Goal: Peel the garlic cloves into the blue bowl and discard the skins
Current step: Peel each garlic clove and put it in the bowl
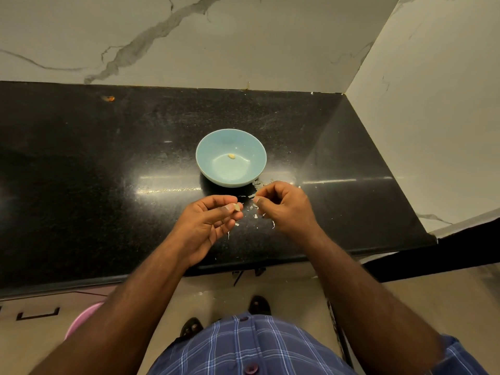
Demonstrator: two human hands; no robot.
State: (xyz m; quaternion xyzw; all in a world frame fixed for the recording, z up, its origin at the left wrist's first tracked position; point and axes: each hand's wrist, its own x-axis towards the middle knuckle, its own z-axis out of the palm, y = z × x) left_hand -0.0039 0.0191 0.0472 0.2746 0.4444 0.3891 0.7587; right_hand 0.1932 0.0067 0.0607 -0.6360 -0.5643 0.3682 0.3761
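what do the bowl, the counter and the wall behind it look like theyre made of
Blue bowl: probably glazed ceramic, though glossy plastic is possible; smooth, even colour with soft highlights inside.
Countertop: looks like polished black granite; fine pale speckles and mirror-like streaks of reflected light.
Back wall: seems to be marble or marble-look tile; off-white with grey branching veins and a slight sheen.

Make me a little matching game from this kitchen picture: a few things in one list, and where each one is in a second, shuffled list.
Things:
1. small pale peeled garlic clove
2. partly peeled garlic clove
3. thin papery garlic skin flakes
4. round light blue ceramic bowl

Places:
A. scattered on the black speckled stone countertop near the hands
B. standing on the countertop, just beyond the hands
C. lying on the bottom of the bowl
D. pinched in the fingers of the left hand

Pairs: 1-C, 2-D, 3-A, 4-B
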